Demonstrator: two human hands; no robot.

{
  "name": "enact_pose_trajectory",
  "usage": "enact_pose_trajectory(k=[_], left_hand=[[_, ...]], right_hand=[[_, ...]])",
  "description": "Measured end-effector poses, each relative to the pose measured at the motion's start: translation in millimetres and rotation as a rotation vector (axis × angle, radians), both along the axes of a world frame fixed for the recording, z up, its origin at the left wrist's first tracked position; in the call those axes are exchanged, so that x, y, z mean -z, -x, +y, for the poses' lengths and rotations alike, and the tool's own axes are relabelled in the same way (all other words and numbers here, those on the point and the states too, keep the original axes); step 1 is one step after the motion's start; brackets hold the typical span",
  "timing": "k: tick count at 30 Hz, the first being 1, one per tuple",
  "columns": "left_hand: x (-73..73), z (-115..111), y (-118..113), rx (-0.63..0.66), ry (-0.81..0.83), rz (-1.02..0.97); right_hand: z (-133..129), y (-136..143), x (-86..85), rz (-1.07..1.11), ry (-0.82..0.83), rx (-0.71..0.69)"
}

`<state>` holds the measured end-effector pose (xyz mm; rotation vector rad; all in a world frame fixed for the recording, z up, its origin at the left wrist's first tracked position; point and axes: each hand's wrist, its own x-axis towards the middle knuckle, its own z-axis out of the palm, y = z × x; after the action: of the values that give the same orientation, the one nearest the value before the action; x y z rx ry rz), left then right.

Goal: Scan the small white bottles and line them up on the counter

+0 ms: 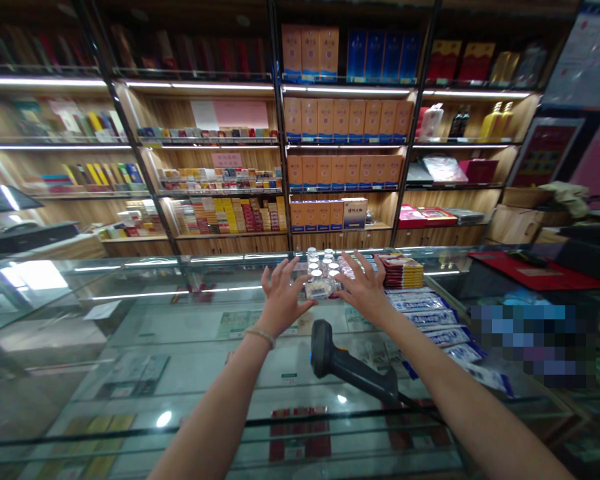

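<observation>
Several small clear jars with white lids (317, 274) stand grouped on the glass counter, the front one bearing a barcode label. My left hand (283, 293) is at their left side, fingers spread and thumb near the front jar. On the other side, my right hand (361, 283) has its fingers apart, with the thumb close to the jars; whether either hand touches them I cannot tell. Just behind my right hand are pink-and-white packets and a stack of red and yellow packs (401, 271). Below the hands, a black barcode scanner (350, 363) lies on the glass.
Blue and white packets (433, 320) lie in a row to the right. A red mat (540, 270) is farther right. Goods show through the glass counter (195, 373). Behind it, shelves hold orange boxes (345, 172), cigarette packs (235, 215) and bottles. A monitor (5, 199) stands far left.
</observation>
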<state>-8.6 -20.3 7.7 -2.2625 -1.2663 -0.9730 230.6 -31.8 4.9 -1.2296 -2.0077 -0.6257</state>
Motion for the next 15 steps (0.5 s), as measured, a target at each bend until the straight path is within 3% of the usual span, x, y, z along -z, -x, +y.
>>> enact_pose_trajectory(k=[9,15], left_hand=[[-0.2,-0.8,1.2,0.0,-0.041,0.013],[-0.2,0.5,5.6,0.007,-0.038,-0.001]], right_hand=[[1.5,-1.3,2.8,-0.065,-0.033,-0.013],[6.3,0.1,-5.8,-0.115,-0.022,-0.049]])
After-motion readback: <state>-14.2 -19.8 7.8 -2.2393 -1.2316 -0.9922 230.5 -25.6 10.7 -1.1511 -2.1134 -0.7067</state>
